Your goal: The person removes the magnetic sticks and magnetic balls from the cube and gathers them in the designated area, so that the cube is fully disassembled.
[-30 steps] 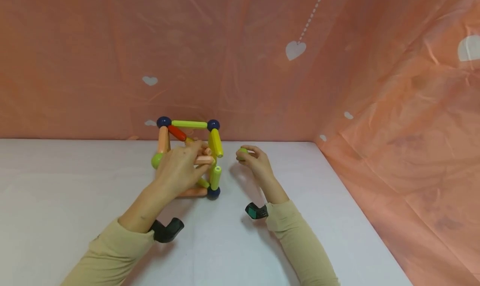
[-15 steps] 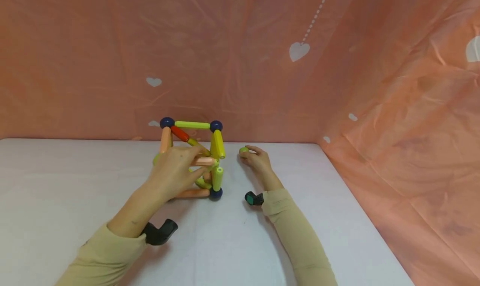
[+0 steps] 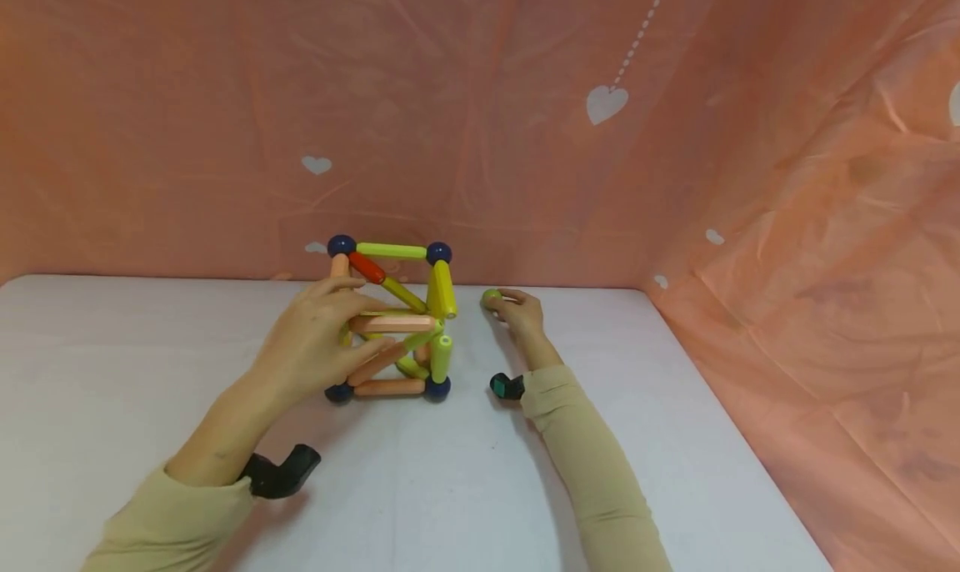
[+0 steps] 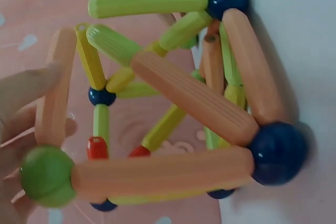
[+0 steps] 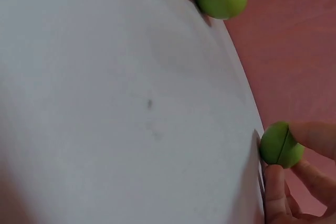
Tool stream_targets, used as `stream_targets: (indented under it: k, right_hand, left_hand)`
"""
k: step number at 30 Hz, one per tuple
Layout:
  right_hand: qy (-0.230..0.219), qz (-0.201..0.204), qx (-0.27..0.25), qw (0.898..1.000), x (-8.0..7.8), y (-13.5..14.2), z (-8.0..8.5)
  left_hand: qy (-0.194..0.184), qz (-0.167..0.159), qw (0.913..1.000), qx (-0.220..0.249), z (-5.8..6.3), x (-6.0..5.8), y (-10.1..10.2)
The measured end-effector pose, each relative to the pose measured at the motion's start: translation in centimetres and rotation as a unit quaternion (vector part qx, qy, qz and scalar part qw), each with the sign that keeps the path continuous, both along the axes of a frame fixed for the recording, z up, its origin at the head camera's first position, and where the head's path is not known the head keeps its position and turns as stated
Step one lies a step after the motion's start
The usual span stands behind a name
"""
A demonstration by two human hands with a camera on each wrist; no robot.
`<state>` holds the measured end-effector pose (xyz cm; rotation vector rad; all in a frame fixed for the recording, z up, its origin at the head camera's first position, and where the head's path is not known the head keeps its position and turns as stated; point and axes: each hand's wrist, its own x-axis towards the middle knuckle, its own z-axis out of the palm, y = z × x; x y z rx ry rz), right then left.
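Observation:
A frame of magnetic sticks and balls stands on the table, with dark blue balls (image 3: pixel 438 253) at several corners. My left hand (image 3: pixel 303 334) is at its near left side, its finger and thumb about an orange stick (image 3: pixel 393 324) that points right. In the left wrist view, this orange stick (image 4: pixel 59 77) joins a green ball (image 4: pixel 48 177), and its other end touches no ball. A lime stick (image 3: pixel 442 359) rises from the lower right blue ball, its top end bare. Right of the frame, my right hand (image 3: pixel 521 318) pinches a loose green ball (image 5: pixel 282 145) between thumb and fingers.
Inside the frame, a red stick (image 3: pixel 367 267) and a yellow stick (image 3: pixel 403 295) slant downward. A pink cloth (image 3: pixel 480 138) with white hearts hangs behind the white table (image 3: pixel 450 489) and along its right side. Each wrist wears a black camera (image 3: pixel 281 472).
My left hand has slid left along the orange stick, showing more of it. The right hand still holds the green ball and has moved slightly farther from me. The view has shifted a little left.

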<state>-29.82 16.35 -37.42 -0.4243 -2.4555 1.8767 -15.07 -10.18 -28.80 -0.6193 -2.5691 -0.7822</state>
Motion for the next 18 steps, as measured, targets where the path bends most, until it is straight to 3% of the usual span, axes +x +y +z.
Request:
stream_targets:
  k: [6,11,18]
  right_hand:
    - [0.001,0.002,-0.006,1.000,0.1,0.6,0.1]
    - [0.013,0.006,-0.018,1.000,1.4,1.4,0.9]
    - [0.058,0.044,-0.014,0.997,5.3,1.8,2.7]
  left_hand:
    - [0.078,-0.015,0.9946,0.067,-0.7,0.3,-0.9]
    - [0.064,-0.001,0.9919,0.110,-1.1,0.4,-1.4]
    - [0.027,0.009,0.9930,0.115,-1.4,0.5,-1.7]
